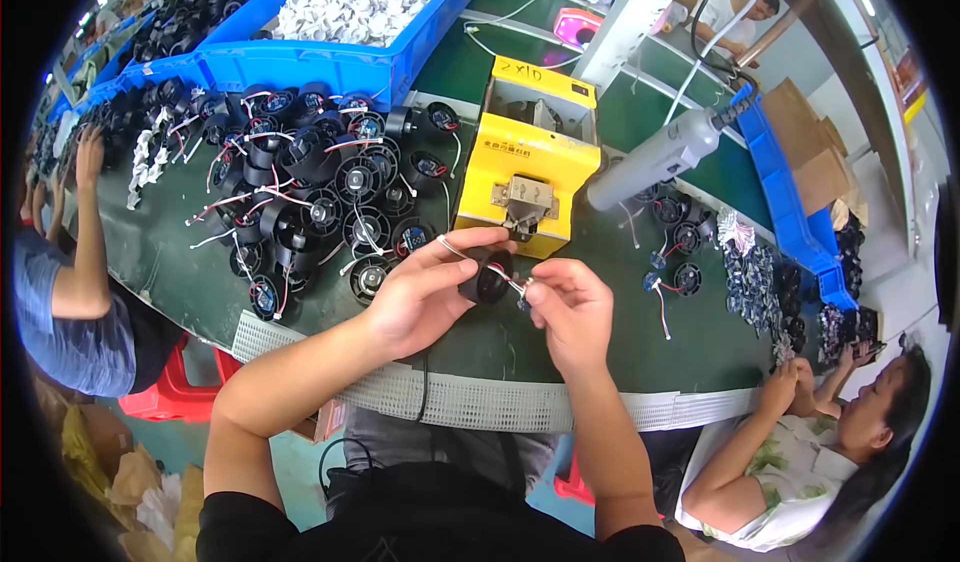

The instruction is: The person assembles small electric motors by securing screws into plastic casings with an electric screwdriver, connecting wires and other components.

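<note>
My left hand [425,292] is closed round a small black round fan housing [487,282], held above the green worktable near its front edge. Red and white wires come out of the housing toward my right hand [572,307], whose thumb and fingertips pinch a small blue circuit board [524,302] on their ends. Just beyond my hands stands a yellow machine [530,142] with a metal block [530,202] on its front. Left of it lies a heap of black fan units [330,197] with trailing wires and white plugs.
A grey electric screwdriver [655,160] leans right of the machine, above more wired fan units [688,237]. Blue bins [385,67] with white and black parts stand at the back left. Circuit boards [755,287] lie at the right. People sit at both sides.
</note>
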Tool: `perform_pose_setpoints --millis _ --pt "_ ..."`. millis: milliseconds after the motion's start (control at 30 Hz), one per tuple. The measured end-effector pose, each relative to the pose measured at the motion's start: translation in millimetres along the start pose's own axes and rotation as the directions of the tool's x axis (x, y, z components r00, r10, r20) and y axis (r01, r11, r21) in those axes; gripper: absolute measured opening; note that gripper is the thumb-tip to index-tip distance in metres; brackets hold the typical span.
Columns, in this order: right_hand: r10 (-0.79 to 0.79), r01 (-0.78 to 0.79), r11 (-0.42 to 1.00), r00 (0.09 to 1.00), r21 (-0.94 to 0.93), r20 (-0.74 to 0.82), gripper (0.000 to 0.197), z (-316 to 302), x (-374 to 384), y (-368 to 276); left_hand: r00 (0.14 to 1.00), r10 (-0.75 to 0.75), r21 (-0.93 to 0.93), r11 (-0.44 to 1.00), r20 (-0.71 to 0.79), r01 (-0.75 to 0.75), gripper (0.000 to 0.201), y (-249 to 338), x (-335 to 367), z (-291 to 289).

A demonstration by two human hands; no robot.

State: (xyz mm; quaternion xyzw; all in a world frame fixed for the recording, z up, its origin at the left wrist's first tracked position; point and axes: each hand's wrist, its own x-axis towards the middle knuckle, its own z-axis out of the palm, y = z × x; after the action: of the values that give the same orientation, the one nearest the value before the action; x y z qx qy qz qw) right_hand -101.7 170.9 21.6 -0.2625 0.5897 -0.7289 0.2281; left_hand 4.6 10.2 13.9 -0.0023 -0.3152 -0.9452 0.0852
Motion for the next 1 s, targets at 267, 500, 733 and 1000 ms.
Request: perform_pose_setpoints --millis 267,500,733,1000 --pt "-0.208 0.201 0.963 0.978 -0.181 -0.016 0.025 20.3 -5.9 13.2 0.995 0.032 0.0 0.999 0.095 -0.032 0.05 -3.9 -0.4 3.4" --pt "-0.318 0.304 0.944 0.942 -0.13 -0.106 0.042 29.7 -4.8 28.5 0.973 0.152 0.18 0.967 0.172 -0.183 0.058 -25.2 0.6 0.7" --pt "-0.19 0.181 0.97 0.981 -0.16 -0.042 0.017 14.7 -0.4 18.1 1.0 0.009 0.54 0.842 -0.024 0.005 0.054 -20.3 1.0 2.9" --pt "-0.471 0.308 0.794 0.857 -0.524 -0.211 0.071 -19.9 78.5 -26.6 0.96 -0.158 0.48 0.84 -0.23 0.253 0.034 -14.9 1.2 -9.3"
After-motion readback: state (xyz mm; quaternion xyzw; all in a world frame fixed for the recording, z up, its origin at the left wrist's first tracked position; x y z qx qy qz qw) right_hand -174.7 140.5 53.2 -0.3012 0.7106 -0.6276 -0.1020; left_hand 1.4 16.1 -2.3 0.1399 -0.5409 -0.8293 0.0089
